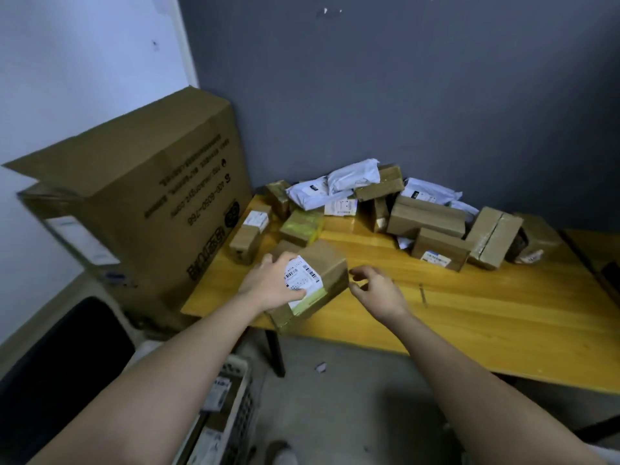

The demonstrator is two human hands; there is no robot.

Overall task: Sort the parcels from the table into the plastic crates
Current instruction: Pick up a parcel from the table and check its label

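Grey wall fills the top of the frame, and under it sits a yellow wooden table (469,313) that runs from the middle to the right edge. I am looking down at two bare arms. My left hand (273,283) lies on top of a brown box with a white label (312,283), just left of the middle of the frame, at the near corner of the table. Its fingers curl over the box and grip it. I cannot tell if the box is lifted or resting on the table edge. My right hand (377,290) is just beside the box, to its right, not touching it. Its fingers are loosely bent and hold nothing. Farther back on the table, toward the upper right, lies a pile of parcels (402,209), brown boxes and white bags mixed together. A big cardboard box (151,203) stands at the left. Low in the frame, near the bottom middle, I see a white plastic crate (241,414) on the floor with some packets already inside. I think this is the pick-up step for one more parcel. Next I should bring the box back and down to the crate and let it go inside. The crate is low and partly hidden by my left arm, so I need to aim with care.
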